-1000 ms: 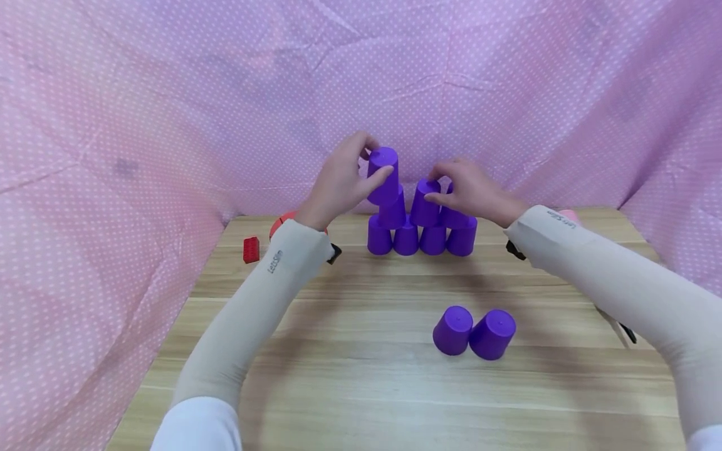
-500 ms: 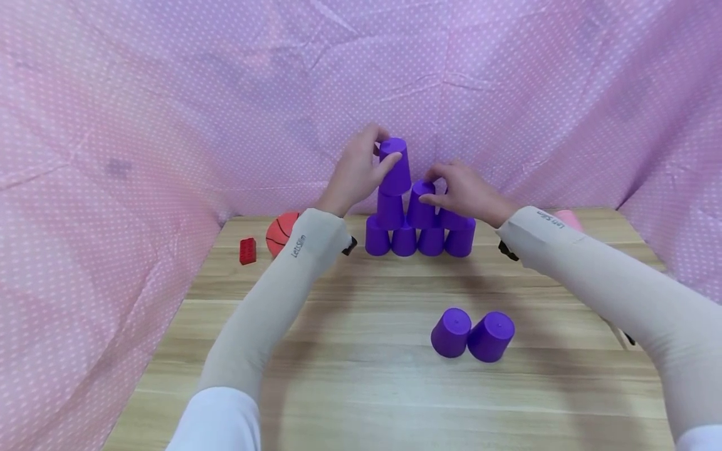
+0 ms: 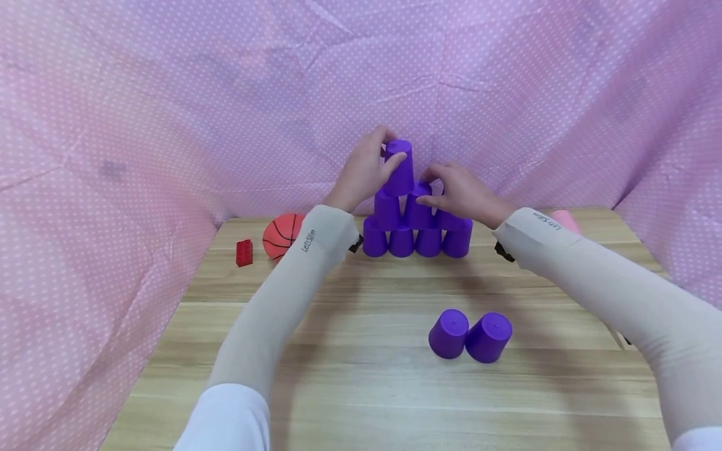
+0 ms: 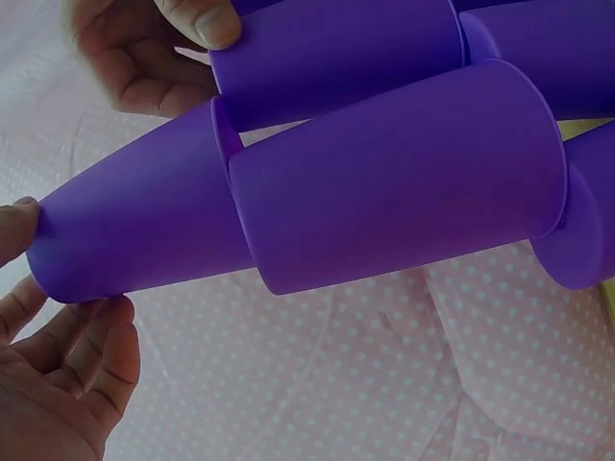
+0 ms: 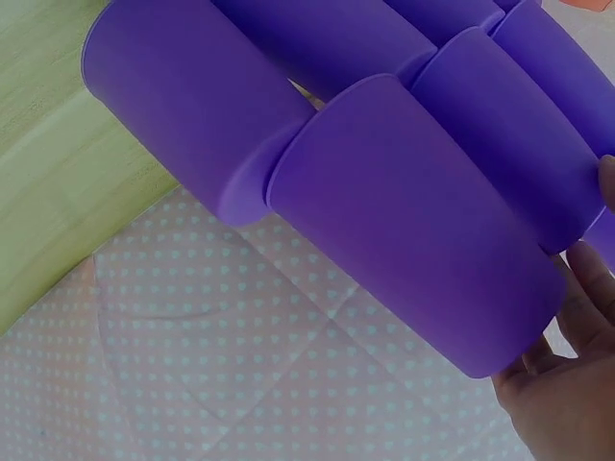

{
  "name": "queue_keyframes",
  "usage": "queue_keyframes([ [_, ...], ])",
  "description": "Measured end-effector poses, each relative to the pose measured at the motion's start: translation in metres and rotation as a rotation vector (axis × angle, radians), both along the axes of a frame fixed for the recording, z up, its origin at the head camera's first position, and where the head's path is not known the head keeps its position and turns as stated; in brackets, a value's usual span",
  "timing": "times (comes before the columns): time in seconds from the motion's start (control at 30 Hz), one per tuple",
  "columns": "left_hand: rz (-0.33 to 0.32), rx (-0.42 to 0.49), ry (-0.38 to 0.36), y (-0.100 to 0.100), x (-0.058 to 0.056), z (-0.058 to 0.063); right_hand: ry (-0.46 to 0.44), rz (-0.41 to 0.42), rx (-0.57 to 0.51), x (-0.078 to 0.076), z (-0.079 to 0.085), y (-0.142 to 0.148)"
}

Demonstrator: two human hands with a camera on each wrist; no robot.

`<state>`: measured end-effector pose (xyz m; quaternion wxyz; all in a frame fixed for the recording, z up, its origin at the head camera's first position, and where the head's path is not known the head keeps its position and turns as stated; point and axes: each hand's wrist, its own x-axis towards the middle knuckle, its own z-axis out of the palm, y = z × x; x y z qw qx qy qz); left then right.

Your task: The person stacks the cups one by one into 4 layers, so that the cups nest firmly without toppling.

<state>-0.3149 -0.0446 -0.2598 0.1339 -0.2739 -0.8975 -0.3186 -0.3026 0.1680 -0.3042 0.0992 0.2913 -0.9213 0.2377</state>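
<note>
Upside-down purple cups stand in a tiered stack at the table's back: several in the bottom row (image 3: 401,243), three above. My left hand (image 3: 363,172) grips the top cup (image 3: 399,178) by its upper end, thumb in front. That cup's rim sits right at the tops of the second tier's left cup (image 3: 387,212) and middle cup (image 3: 416,216). With thumb and fingers, my right hand (image 3: 468,195) holds the middle cup near its top. The right cup (image 5: 413,230) of that tier lies beneath the right hand, mostly hidden by it in the head view.
Two more upside-down cups (image 3: 449,335) stand side by side nearer the front. On the left are a red toy brick (image 3: 244,253) and a small orange basketball (image 3: 279,237), partly behind the left sleeve. A pink object (image 3: 566,220) lies at the back right. Pink dotted cloth (image 3: 361,75) hangs behind.
My left hand has carried its cup rightward, from above the left second-tier cup to between the left and middle ones, and lowered it slightly at the end. The right hand stays at the middle cup.
</note>
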Motion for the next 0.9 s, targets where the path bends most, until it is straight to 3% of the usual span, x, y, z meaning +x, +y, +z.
queue_keyframes([
  [0.3,-0.011,0.030,-0.055,-0.006,0.003,-0.001,-0.022,-0.004,-0.018,0.005,0.001,-0.001],
  [0.37,-0.001,0.039,-0.038,-0.010,0.006,-0.002,-0.016,0.002,-0.031,0.007,0.002,0.002],
  [0.47,0.010,0.045,0.044,-0.017,0.015,-0.004,0.011,0.012,-0.039,0.014,0.005,0.009],
  [0.57,-0.015,0.037,0.182,-0.024,0.028,-0.007,0.064,0.030,-0.028,0.025,0.008,0.018],
  [0.7,-0.102,0.023,0.301,-0.031,0.044,-0.012,0.140,0.076,-0.011,0.044,0.012,0.028],
  [0.9,-0.217,0.000,0.394,-0.030,0.067,-0.021,0.242,0.139,-0.031,0.066,0.007,0.041],
])
